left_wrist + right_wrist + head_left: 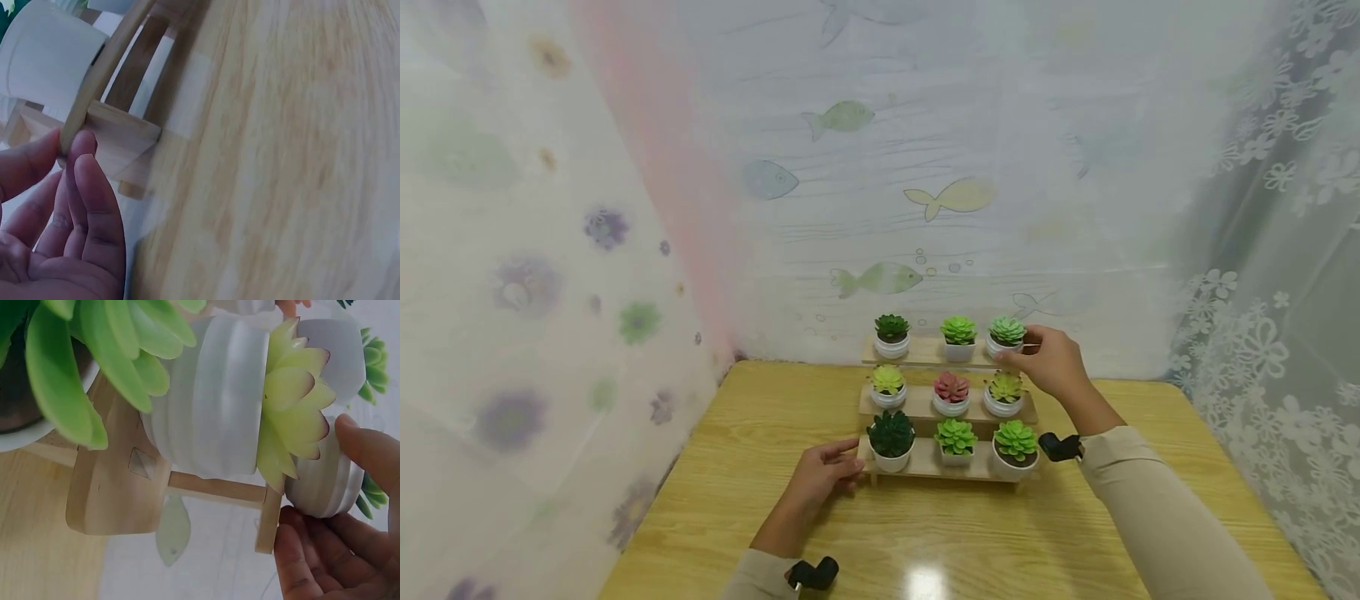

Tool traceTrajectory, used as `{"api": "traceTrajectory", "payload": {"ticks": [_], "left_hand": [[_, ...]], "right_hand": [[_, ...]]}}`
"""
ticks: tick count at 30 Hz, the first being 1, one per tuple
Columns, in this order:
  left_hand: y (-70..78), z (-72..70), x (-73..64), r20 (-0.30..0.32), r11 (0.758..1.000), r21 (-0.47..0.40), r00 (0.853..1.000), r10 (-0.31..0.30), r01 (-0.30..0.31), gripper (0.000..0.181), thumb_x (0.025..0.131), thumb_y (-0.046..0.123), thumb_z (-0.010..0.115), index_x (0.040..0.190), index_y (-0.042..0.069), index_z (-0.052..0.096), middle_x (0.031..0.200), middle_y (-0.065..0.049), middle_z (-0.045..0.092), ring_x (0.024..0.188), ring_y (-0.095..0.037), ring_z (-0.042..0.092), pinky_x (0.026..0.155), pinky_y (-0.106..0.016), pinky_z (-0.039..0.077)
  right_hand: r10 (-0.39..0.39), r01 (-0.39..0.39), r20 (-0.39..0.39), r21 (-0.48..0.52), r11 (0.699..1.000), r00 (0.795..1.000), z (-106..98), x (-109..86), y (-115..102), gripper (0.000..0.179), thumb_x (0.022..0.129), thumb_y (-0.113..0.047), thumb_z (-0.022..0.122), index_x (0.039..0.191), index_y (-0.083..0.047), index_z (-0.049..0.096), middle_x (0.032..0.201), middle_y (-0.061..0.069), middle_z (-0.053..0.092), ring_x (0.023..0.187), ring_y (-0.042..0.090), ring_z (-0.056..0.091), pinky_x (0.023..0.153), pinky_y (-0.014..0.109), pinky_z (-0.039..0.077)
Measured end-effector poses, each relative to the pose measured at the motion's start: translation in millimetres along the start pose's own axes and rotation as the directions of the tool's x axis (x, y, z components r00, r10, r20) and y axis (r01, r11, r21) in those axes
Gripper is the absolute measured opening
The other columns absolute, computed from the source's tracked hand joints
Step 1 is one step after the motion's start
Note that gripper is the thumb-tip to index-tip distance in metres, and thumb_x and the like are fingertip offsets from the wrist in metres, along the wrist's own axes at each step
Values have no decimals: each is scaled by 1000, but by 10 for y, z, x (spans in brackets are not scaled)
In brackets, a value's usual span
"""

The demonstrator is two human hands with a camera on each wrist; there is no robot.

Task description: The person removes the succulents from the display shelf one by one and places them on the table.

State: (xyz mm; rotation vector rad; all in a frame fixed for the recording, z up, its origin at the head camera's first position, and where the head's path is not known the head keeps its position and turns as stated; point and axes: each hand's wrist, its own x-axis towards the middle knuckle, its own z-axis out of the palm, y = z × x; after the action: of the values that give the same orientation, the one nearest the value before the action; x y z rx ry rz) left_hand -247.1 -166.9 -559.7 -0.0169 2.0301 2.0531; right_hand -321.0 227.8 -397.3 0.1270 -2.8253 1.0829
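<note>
Left hand pinches the pale wooden three-tier stand near left, right hand pinches the round white ribbed pot far right, so keep it level!

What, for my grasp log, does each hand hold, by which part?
Left hand: the stand, by the left end of its lowest shelf. Right hand: the top-right succulent, by the sides of its pot.

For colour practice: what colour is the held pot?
The pot is white, clearest in right wrist view.
</note>
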Motion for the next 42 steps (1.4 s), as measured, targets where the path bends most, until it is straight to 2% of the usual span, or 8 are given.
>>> {"api": "traceTrajectory", "payload": {"ticks": [5, 10, 14, 23, 27, 33, 38, 42], "left_hand": [[-8, -36, 21, 39, 999, -38, 999, -37, 38, 54, 97, 13, 74, 147, 2, 57, 107, -10, 78, 85, -16, 74, 69, -30, 60], [-24, -52, 29, 48, 996, -63, 997, -56, 59, 54, 97, 11, 74, 147, 2, 56, 104, -8, 78, 84, -15, 73, 68, -30, 60], [-25, -48, 22, 51, 996, -66, 997, -51, 54, 53, 97, 11, 73, 147, 3, 57, 105, -8, 78, 84, -15, 73, 67, -30, 59], [-26, -45, 30, 54, 995, -79, 997, -53, 57, 52, 98, 10, 71, 147, 1, 56, 105, -6, 78, 87, -15, 75, 69, -30, 61], [-31, -52, 50, 58, 995, -82, 997, -49, 53, 53, 98, 10, 72, 148, 0, 56, 105, -6, 77, 86, -15, 74, 70, -31, 61], [-36, -68, 60, 60, 995, -85, 997, -47, 52, 54, 97, 10, 72, 148, 1, 55, 105, -6, 77, 86, -14, 74, 70, -31, 61], [-41, -72, 64, 64, 996, -74, 997, -34, 38, 54, 97, 9, 72, 148, 0, 55, 104, -6, 78, 86, -14, 74, 71, -31, 61], [-27, -73, 67, 67, 998, -47, 997, -27, 30, 55, 97, 8, 72, 148, 0, 55, 104, -7, 78, 88, -15, 75, 74, -32, 62]], "right_hand": [[7, -6, -17, 11, 1000, 1000, 4, 11, 12, 69, 93, -48, 76, 142, -3, 58, 133, 23, 66, 123, 41, 64, 97, 59, 53], [16, -15, -28, 29, 999, 999, 4, 1, 43, 71, 91, -52, 76, 141, -5, 57, 132, 21, 66, 122, 40, 64, 98, 59, 53], [10, -8, -31, 62, 998, 999, -24, -38, 28, 80, 91, -54, 75, 148, -3, 52, 135, 22, 63, 124, 41, 63, 100, 60, 52], [10, -8, -29, 93, 996, 1000, -104, -294, -54, 98, 89, -60, 74, 158, 1, 39, 139, 26, 60, 128, 43, 59, 105, 61, 48], [-6, 9, -35, 100, 995, 999, -119, -411, -101, 98, 89, -60, 75, 157, 0, 40, 135, 23, 63, 126, 41, 61, 103, 60, 50], [-36, 39, -29, 122, 992, 999, -94, -550, -186, 84, 87, -59, 78, 148, -6, 54, 124, 16, 68, 116, 36, 66, 96, 55, 54], [-38, 39, -13, 131, 991, 999, -61, -670, -255, 93, 86, -59, 78, 154, -4, 48, 126, 16, 67, 118, 35, 65, 96, 54, 55], [-61, 61, -3, 160, 985, 998, 5, -782, -313, 89, 85, -54, 82, 152, -5, 50, 125, 15, 68, 117, 34, 66, 94, 51, 57]]}}
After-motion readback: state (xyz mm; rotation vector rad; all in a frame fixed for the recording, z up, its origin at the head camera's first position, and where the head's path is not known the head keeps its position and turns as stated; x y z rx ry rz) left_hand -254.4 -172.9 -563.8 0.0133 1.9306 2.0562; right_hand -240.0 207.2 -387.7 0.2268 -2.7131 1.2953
